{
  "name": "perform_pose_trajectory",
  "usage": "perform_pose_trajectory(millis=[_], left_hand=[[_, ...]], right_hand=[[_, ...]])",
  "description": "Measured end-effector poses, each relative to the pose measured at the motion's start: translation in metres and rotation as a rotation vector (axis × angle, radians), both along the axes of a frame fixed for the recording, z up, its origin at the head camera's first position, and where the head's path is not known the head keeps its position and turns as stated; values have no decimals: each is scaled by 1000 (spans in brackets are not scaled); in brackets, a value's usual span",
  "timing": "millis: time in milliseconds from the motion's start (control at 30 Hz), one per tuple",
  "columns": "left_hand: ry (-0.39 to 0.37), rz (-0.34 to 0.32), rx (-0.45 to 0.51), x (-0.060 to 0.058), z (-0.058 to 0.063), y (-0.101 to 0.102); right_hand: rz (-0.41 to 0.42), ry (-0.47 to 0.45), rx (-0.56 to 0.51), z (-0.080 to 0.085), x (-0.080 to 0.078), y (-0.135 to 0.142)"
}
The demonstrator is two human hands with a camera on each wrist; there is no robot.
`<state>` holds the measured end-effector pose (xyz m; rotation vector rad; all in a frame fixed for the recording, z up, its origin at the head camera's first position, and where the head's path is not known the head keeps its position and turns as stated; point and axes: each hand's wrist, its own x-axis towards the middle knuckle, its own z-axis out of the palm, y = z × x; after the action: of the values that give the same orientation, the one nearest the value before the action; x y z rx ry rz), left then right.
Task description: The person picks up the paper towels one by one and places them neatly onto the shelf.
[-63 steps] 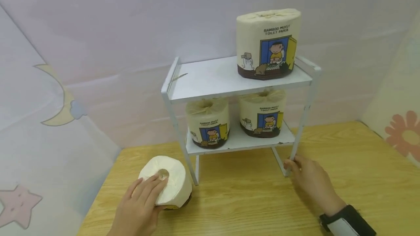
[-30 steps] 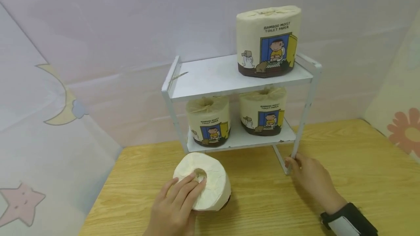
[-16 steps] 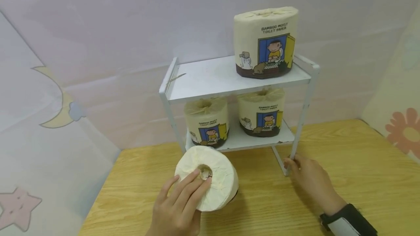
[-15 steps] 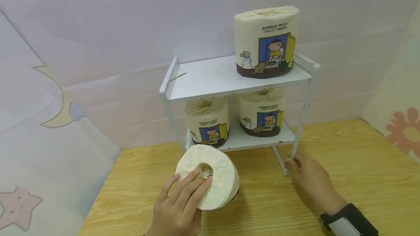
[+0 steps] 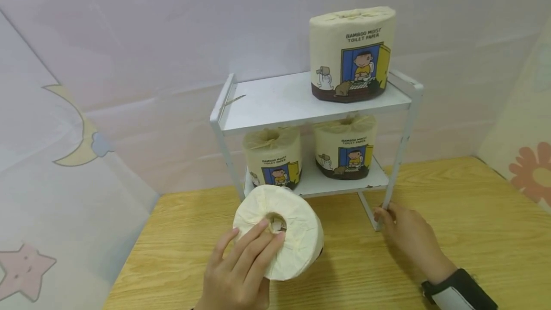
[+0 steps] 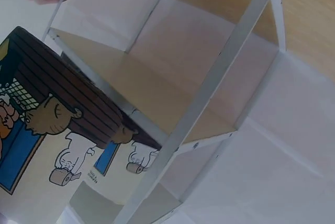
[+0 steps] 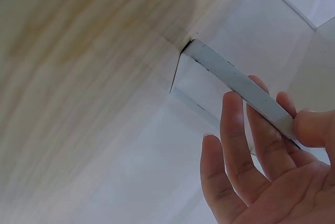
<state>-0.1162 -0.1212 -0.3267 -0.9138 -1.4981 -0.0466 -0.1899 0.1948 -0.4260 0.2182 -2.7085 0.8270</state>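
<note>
In the head view my left hand (image 5: 242, 266) holds a wrapped toilet paper roll (image 5: 299, 221) in front of the shelf's lower left side. The fingers lie across its end by the core hole; the thumb is hidden. The left wrist view shows the roll's printed side (image 6: 57, 130), with a cartoon and brown base band. My right hand (image 5: 411, 240) pinches the front right leg of a white two-tier shelf (image 5: 271, 102). Up close in the right wrist view, the thumb and fingers (image 7: 238, 135) meet around that leg (image 7: 235, 82), low near the table.
One toilet paper roll (image 5: 329, 59) stands on the top tier at the right. On the lower tier stand a left roll (image 5: 271, 152), partly covered by the held one, and a right roll (image 5: 340, 149). A wooden table (image 5: 181, 233) lies under everything, with a pale wall sheet (image 5: 150, 61) behind.
My left hand has carried the toilet paper roll from the table left of the shelf rightward and up, tilting it and overlapping the lower tier. My right hand keeps its grip on the leg.
</note>
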Motion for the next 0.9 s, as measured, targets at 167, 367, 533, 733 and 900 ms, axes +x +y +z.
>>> perform_pose_trajectory(millis=[167,367,533,733,900], left_hand=[[10,14,-11,3,6,1],[81,17,-23,-1,14,1],[129,15,-17,-4,22,1],[174,4,26,-6,31,4],[189,2,54,-8,39,8]], right_hand=[[-5,5,-4,-1,0,-1],[-9,7,-9,-1,0,-2],[-20,-4,-10,-1,0,-1],[-17,-12,-3,-2,0,-1],[-13,-23,-20,0,-1,-1]])
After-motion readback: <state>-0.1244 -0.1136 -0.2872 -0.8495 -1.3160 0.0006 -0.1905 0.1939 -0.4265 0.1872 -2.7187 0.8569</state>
